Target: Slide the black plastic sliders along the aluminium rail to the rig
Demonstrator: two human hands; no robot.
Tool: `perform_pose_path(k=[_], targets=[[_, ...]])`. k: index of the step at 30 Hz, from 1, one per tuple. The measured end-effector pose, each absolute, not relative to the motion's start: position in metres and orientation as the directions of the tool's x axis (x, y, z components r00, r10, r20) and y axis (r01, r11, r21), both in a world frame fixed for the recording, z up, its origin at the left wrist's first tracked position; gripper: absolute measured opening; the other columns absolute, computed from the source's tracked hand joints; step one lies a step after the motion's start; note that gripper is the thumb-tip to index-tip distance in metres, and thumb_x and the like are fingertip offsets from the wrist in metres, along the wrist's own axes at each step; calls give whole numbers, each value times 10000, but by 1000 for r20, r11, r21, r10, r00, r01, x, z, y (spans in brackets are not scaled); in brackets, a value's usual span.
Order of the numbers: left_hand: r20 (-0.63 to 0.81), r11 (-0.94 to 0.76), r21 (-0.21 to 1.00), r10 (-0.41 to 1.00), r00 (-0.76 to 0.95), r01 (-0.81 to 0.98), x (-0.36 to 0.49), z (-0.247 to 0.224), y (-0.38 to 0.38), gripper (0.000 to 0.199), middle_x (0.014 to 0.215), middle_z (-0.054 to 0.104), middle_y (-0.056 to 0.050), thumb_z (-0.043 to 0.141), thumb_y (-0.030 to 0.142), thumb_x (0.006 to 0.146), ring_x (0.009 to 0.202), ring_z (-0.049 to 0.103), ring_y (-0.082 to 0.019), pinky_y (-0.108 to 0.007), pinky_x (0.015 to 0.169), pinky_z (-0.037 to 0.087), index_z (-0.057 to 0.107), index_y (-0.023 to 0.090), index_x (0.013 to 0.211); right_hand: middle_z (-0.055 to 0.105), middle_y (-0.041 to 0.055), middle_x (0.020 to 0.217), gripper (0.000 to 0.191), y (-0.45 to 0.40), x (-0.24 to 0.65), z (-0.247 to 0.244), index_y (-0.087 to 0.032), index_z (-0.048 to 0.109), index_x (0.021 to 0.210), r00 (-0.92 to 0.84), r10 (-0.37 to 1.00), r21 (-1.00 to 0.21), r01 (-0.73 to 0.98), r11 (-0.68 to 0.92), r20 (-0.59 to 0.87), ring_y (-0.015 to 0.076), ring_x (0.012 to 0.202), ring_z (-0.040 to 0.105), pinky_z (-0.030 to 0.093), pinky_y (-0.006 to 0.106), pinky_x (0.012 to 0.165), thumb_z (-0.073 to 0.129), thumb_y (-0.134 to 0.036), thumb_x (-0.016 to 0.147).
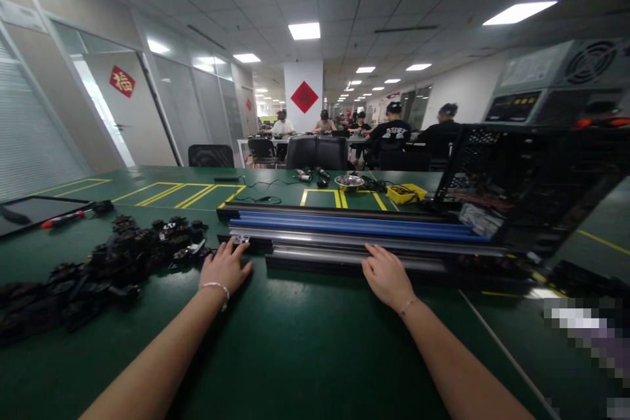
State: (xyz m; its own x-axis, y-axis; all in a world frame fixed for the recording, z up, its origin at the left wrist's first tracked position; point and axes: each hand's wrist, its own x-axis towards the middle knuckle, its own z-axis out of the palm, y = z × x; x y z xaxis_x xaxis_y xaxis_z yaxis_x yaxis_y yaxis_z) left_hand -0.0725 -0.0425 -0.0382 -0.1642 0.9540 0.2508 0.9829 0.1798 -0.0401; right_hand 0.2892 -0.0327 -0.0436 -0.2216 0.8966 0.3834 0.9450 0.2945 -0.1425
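Observation:
Long black, blue and silver rails point(344, 237) lie side by side across the green table point(295, 348). My left hand point(225, 269) rests with fingers spread at the left end of the rails, its fingertips beside a small silver metal piece point(240, 239). My right hand point(386, 274) is at the near edge of the rails, fingers stretched out and touching or just over the front rail; contact cannot be made out exactly. Neither hand has anything in its grasp. To the left of my left hand lies a heap of small black parts point(118, 256).
An open black computer case point(531, 177) stands at the right with power supplies point(551, 79) on top. Behind the rails are a metal bowl point(349, 182), a yellow tray point(406, 193) and cables. A screwdriver point(63, 218) lies far left. Several people sit at distant tables.

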Motion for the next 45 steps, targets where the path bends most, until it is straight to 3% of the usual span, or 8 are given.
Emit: perform_pose_path(k=[7,17,21,26,30,33,36,45], targets=[[316,429,25,854,-414,903,-159,-14,-41,576,1405,332,-94,246,561,814,1312,197,-335,-600,959,254,343,292,1314,510,62,1278,390,-33,288,-42,-194,673,750,-204,902,-155,947,280,381,228,1204,410,315,394,965,313,-303,856],[219,618,178,734,-643,766,-195,-15,-29,673,1430,265,-126,369,645,733,1286,97,-476,-655,941,220,441,245,1270,525,65,1262,376,-32,288,-46,-191,669,742,-204,888,-139,949,282,413,224,1195,417,317,385,962,323,-291,850],[330,429,155,827,-456,890,-141,-15,-23,598,1447,196,-184,375,507,808,1283,65,-487,-680,938,181,439,133,1270,530,62,1256,370,-33,288,-46,-192,663,738,-198,884,-149,947,284,422,221,1192,417,320,382,959,323,-287,847],[328,63,109,940,-95,992,-38,-32,-18,522,1469,210,-62,330,448,853,1348,111,-266,-487,1047,225,348,226,1325,571,49,1200,310,-30,292,-45,-204,653,855,-176,882,-179,944,277,438,201,1168,432,319,368,963,355,-280,822],[299,-187,106,943,148,977,28,-48,-24,500,1457,249,-15,288,467,861,1345,147,-232,-506,1059,189,347,286,1323,494,79,1277,340,-25,318,-44,-185,597,1041,105,786,-172,985,2,609,261,1256,293,199,494,1014,401,-245,770],[325,-209,70,929,176,975,45,-54,-27,503,1440,291,1,243,517,856,1338,177,-237,-540,1056,148,380,325,1300,355,166,1364,464,-24,351,-46,-124,500,1173,385,636,-262,922,-284,669,327,1284,198,176,573,984,453,-266,734],[340,-212,61,923,179,975,43,-55,-27,516,1413,347,5,220,542,851,1310,253,-225,-511,1051,185,386,337,1294,301,231,1366,564,-24,380,-50,-81,447,1211,634,507,-425,771,-474,584,378,1270,195,211,580,959,494,-319,702],[368,-223,62,911,186,973,41,-55,-26,514,1392,383,6,215,545,852,1290,293,-211,-485,1036,220,408,330,1277,387,204,1280,562,-21,393,-56,-102,464,1167,683,477,-473,729,-495,553,354,1183,314,267,501,935,501,-334,657]])
